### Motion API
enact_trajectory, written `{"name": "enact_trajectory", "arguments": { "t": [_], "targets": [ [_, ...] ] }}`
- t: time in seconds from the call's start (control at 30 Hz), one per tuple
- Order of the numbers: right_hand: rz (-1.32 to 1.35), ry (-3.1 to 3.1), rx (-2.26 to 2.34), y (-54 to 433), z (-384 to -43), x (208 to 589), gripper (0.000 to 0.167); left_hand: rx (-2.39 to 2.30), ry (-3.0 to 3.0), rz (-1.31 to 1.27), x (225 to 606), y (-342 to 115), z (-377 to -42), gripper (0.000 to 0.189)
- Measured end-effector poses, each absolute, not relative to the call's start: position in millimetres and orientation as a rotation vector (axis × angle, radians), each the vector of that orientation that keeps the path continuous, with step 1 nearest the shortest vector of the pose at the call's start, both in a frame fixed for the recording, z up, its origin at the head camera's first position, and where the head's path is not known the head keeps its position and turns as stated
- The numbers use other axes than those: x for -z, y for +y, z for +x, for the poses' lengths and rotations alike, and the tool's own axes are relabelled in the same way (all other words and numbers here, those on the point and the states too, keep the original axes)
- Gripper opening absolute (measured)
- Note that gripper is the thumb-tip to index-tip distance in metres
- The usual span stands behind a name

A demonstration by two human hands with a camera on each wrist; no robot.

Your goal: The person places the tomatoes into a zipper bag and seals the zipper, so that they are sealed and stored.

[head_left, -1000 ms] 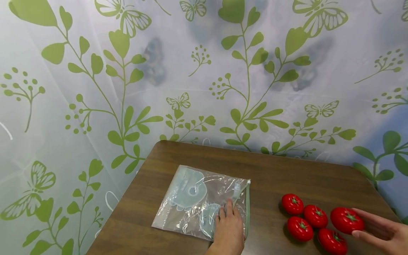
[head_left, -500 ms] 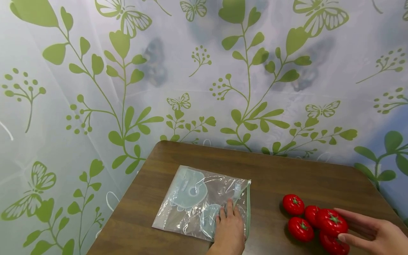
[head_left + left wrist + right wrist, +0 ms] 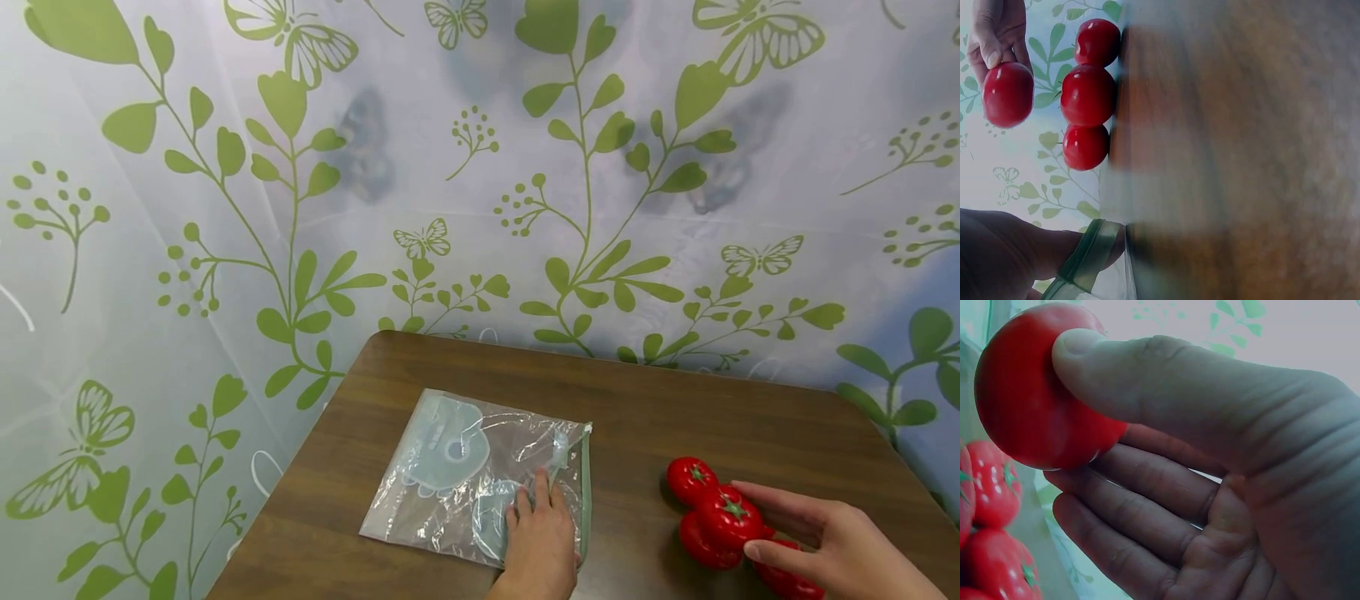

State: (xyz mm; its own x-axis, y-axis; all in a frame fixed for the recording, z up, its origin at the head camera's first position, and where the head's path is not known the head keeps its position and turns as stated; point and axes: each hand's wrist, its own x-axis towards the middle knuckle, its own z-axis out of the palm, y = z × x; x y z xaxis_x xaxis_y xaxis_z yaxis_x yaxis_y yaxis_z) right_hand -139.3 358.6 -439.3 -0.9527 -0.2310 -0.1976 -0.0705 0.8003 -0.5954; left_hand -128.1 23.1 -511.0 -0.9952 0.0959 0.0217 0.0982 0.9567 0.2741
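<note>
My right hand (image 3: 832,537) pinches a shiny red tomato (image 3: 730,517) between thumb and fingertips, above other tomatoes (image 3: 690,480) on the table. In the right wrist view the thumb presses the held tomato (image 3: 1041,387) on its side while the lower fingers stretch out below. A clear plastic bag (image 3: 405,500) with pale blue printed shapes and a green-edged opening lies flat left of them. On its opening edge is my left hand (image 3: 536,542), fingers spread on top. The left wrist view shows its thumb (image 3: 1054,250) tucked behind the green strip (image 3: 1088,250), holding the edge.
The brown wooden table (image 3: 600,400) stands against a curtain (image 3: 480,167) printed with green leaves and butterflies. Several tomatoes sit close together near the table's front right, partly covered by the right hand and its tomato.
My right hand has carried the tomato to the left, from the right side of the group to above it. The left hand has stayed on the bag.
</note>
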Motion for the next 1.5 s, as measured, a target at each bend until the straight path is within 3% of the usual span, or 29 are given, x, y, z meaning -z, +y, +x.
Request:
{"name": "enact_trajectory", "arguments": {
  "t": [0.27, 0.9, 1.5],
  "targets": [
    [-0.400, 2.734, 0.871, 345, -144, 446, 0.071, 0.458, -3.079, -0.154, 511, 22, -127, 0.097],
    [-0.475, 2.434, 1.205, 299, -159, 462, 0.070, 0.412, -3.062, -0.129, 512, 24, -126, 0.093],
    [-0.598, 2.397, 1.225, 257, -168, 492, 0.068, 0.422, -3.097, -0.125, 512, 26, -128, 0.089]
  ]
}}
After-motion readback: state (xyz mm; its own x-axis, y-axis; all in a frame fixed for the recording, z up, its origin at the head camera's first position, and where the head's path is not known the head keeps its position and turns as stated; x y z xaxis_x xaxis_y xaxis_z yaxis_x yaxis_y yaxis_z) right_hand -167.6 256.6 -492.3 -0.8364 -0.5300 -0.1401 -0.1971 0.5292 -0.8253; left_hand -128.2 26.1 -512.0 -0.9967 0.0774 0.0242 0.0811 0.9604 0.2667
